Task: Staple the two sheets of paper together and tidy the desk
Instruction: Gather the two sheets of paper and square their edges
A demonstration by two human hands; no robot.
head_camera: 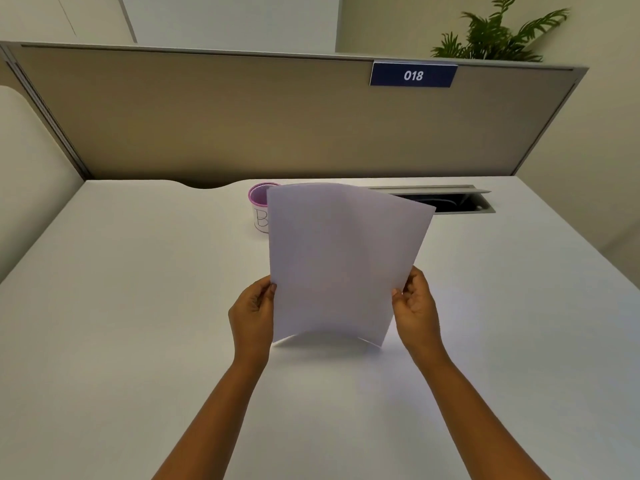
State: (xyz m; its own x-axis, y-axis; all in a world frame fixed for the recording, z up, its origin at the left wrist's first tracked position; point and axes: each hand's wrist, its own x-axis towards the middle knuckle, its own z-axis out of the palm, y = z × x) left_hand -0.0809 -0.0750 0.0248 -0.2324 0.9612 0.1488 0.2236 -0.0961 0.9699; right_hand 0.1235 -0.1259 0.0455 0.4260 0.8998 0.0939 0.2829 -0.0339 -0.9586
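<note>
White paper stands nearly upright in the middle of the white desk, its lower edge resting on or just above the desktop and bowed upward in the middle. I cannot tell whether it is one sheet or two stacked. My left hand grips its left edge near the bottom. My right hand grips its right edge at about the same height. No stapler is in view; the paper hides what lies behind it.
A pink mesh pen cup with a white label stands behind the paper's left edge. An open cable tray is set in the desk at the back right. A beige partition with an "018" sign closes off the back.
</note>
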